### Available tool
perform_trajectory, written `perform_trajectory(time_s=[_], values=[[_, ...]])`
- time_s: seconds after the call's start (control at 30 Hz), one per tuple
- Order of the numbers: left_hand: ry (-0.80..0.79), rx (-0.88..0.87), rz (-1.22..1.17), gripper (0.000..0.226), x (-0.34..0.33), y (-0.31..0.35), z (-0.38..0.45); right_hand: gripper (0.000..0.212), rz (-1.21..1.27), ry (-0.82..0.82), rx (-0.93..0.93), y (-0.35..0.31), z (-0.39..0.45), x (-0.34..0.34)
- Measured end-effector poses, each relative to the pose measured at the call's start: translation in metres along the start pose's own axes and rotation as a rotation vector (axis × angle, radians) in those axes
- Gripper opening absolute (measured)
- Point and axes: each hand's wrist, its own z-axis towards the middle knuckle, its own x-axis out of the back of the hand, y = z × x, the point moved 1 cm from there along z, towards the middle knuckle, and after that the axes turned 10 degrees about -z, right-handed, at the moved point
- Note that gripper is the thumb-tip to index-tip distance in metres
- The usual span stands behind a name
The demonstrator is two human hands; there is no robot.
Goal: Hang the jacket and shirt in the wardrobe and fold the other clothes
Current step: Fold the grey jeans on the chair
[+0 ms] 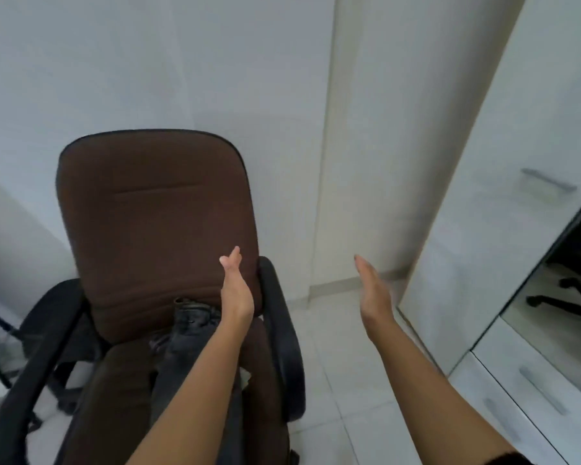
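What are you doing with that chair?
Nothing is being held right now. The left hand and the right hand are both open and stretched out in front. Dark grey jeans lie on the seat of the brown chair, not folded yet. The white wardrobe stands to the right.

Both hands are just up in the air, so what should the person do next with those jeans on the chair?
Probably lower the left hand and grip the dark jeans on the brown chair. Both it and the right hand are open and hold nothing, the jeans lie crumpled and unfolded on the seat, and the left hand is nearer them.
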Motion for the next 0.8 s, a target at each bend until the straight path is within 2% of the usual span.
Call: perform_trajectory(time_s=[0.1,0.27,0.47,0.57,0.67,0.8], values=[[0.132,0.002,0.068,0.067,0.067,0.004,0.015,0.042,-0.030,-0.123,-0.017,0.001,0.004,-0.066],[0.330,0.101,0.116,0.071,0.160,-0.004,0.031,0.043,-0.121,-0.321,-0.079,0.010,0.005,-0.158],[0.440,0.279,0.231,0.071,0.213,-0.036,0.041,0.045,-0.298,-0.504,-0.213,0.044,0.016,-0.231],[0.443,0.390,0.380,0.069,0.228,-0.049,0.058,0.044,-0.468,-0.628,-0.225,0.067,0.031,-0.261],[0.422,0.446,0.548,0.067,0.242,-0.059,0.087,0.046,-0.546,-0.687,-0.312,0.085,0.053,-0.288],[0.259,0.525,0.816,0.052,0.250,-0.074,0.148,0.050,-0.646,-0.796,-0.308,0.097,0.091,-0.331]])
